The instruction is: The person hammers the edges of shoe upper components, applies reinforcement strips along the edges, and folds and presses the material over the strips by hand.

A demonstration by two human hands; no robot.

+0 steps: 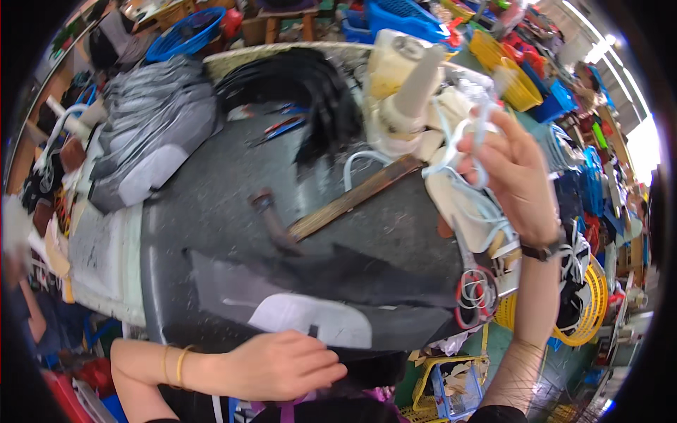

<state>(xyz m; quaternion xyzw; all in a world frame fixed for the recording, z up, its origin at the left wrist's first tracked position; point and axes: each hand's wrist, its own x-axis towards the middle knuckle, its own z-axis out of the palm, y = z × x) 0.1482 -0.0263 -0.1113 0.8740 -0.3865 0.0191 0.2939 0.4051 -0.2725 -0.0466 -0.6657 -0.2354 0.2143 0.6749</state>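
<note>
Raised at the right of the table, my right hand (511, 151) has its fingers curled round a loop of pale blue cord (481, 134). More of that cord trails below it over pale, flat pieces. My left hand (282, 366) is closed at the near edge, beside a dark grey fabric piece (416, 321) with a light grey rounded patch (317, 321). Its fingertips are hidden, so whatever they grip does not show. Beyond the fabric lies a hammer (360, 197) with a wooden handle. Red-handled scissors (474, 289) rest at the right edge.
Stacked grey fabric pieces (151, 120) lie at the far left, and black ones (296, 77) at the back. A pale cone (416, 88) stands near my right hand. Small snips (282, 127) lie on the dark tabletop (204, 204). Yellow baskets (589, 303) are at the right.
</note>
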